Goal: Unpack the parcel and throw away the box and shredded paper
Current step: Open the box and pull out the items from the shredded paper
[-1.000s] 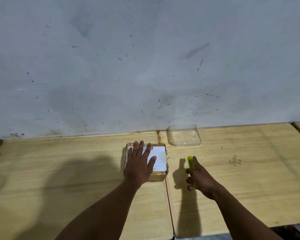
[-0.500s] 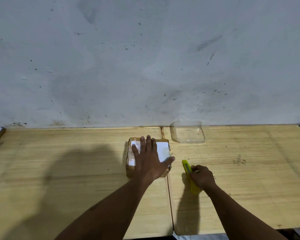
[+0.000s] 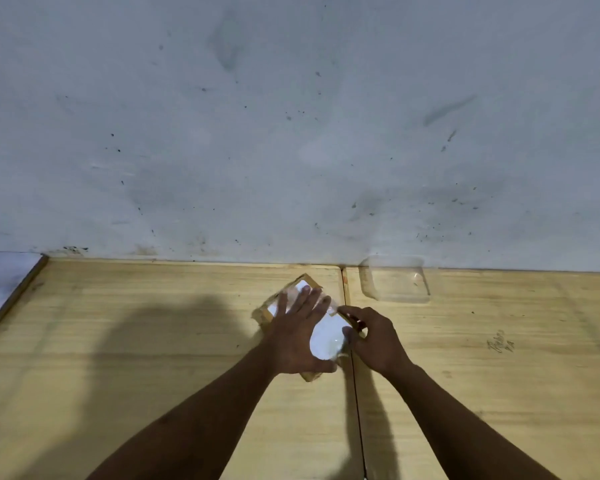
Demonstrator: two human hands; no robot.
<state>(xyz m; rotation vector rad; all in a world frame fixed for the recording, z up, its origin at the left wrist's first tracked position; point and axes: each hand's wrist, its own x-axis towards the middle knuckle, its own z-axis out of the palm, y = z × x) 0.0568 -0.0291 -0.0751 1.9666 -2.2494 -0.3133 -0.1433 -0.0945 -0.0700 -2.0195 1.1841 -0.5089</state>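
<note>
A small brown cardboard parcel box point(image 3: 268, 314) with a white label on top lies turned at an angle on the wooden table point(image 3: 136, 358), next to the seam between two tabletops. My left hand point(image 3: 293, 339) lies spread over the box top, its thumb hooked round the near edge, and holds it down. My right hand point(image 3: 378, 341) is closed in a fist at the box's right edge, touching the label. The yellow-green cutter it held a moment ago is hidden inside the fist. The box is closed, so its contents cannot be seen.
A clear plastic tray point(image 3: 395, 284) sits against the grey wall, just behind and to the right of the box. The seam point(image 3: 357, 410) between the tabletops runs toward me. A pale surface point(image 3: 0, 278) borders the table's left edge.
The box has been turned from square to diagonal under my left hand. My right hand with the cutter has moved left and up to the box's right edge.
</note>
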